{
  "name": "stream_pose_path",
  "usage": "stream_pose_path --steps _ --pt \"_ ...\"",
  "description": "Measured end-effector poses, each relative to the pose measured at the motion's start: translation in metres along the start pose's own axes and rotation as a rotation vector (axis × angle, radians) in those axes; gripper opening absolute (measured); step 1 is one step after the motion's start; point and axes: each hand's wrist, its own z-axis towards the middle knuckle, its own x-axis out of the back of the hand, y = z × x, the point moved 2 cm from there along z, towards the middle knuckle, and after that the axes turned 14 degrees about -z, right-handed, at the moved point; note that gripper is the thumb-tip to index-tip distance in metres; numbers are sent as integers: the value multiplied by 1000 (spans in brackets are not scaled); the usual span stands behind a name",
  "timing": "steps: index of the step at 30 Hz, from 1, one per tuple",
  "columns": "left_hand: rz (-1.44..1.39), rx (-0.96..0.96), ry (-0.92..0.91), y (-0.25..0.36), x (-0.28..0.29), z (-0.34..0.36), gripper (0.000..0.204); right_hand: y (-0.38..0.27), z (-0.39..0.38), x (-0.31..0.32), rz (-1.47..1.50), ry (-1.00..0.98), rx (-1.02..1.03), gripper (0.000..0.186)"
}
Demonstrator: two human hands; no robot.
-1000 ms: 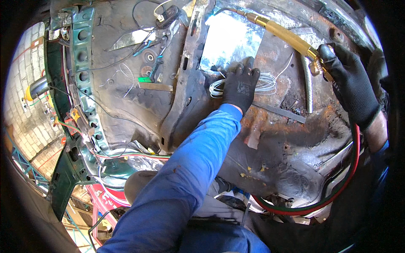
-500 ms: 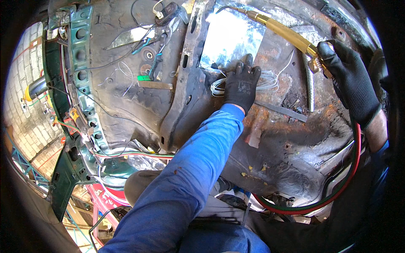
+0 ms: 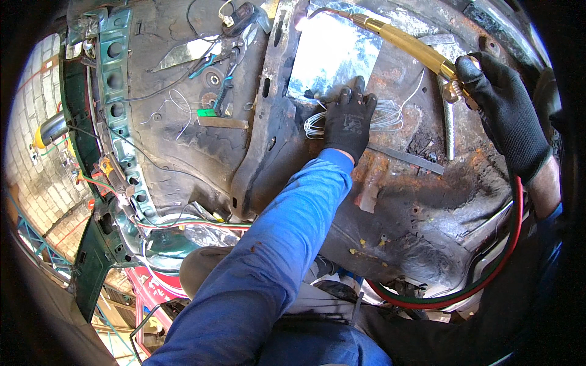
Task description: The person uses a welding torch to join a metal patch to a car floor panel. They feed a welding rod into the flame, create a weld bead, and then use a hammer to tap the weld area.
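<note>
Now brighter: glow [image 3: 300,24] at metal plate [image 3: 336,55], heating likely underway; right hand [image 3: 510,116], grasping brass torch [image 3: 409,46]; left hand [image 3: 350,125], over wire coil [image 3: 386,116], grip unclear.

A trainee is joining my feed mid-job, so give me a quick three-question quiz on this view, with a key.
1. Which of the person's hands holds the brass-coloured torch?
2. True or false: in the picture, the coiled wire lies to the right of the raised metal rib.
3. In the picture, the bright glow sits at which edge of the shiny sheet? (a) right (b) lower (c) left

Key:
1. The right hand.
2. True.
3. (c) left.
</note>
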Motion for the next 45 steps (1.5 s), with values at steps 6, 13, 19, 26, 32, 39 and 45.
stream_pose_path --steps 6,13,19,26,32,39,45 --pt "-43 2 -16 -2 -4 2 52 -6 1 5 -75 -11 24 55" --pt "-48 9 -33 0 -2 2 52 -3 -1 1 -85 32 -13 54" --pt "-44 -13 4 -4 -2 1 52 -3 2 4 -50 -17 -14 57" --pt "-24 0 -27 -2 1 2 53 10 4 -1 -56 3 -4 65" --pt "16 -17 5 -3 -3 2 50 7 2 -3 -75 37 -2 68" --pt "-62 6 -66 -1 -1 3 55 6 -1 -2 -93 54 -4 64" --pt "-41 13 -66 -7 -1 0 56 16 8 -4 -38 -91 -44 84"
